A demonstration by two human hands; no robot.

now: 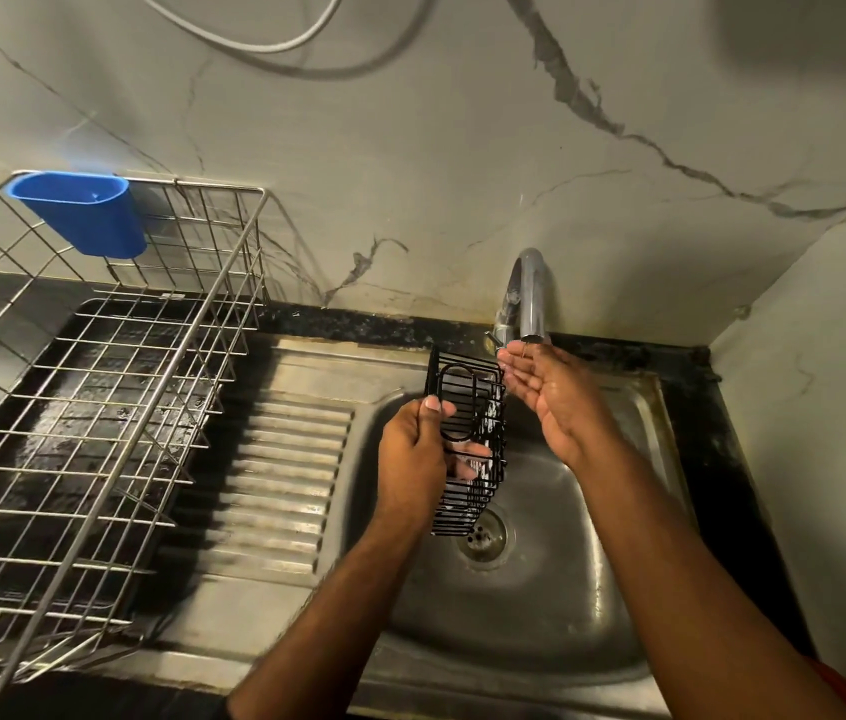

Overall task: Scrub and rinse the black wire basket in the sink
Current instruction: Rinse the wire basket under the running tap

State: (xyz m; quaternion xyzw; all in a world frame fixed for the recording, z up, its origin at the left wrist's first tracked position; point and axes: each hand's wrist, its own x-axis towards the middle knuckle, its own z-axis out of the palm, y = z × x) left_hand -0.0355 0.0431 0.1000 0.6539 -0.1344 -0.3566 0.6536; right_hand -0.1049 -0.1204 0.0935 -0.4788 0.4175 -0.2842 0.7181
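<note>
My left hand (413, 454) grips the black wire basket (470, 491) and holds it upright over the steel sink bowl (556, 605), above the drain (483, 535). White suds cling to the basket's right side. My right hand (548, 394) is cupped with its fingers apart just under the spout of the chrome tap (530, 293), to the right of the basket's top, and holds nothing. A thin trickle of water falls from the spout onto its fingers.
A large steel wire dish rack (99, 387) stands on the left over a black tray, with a blue plastic cup (80, 213) hooked on its back rim. The ribbed drainboard (280, 475) lies between rack and bowl. A marble wall rises behind and to the right.
</note>
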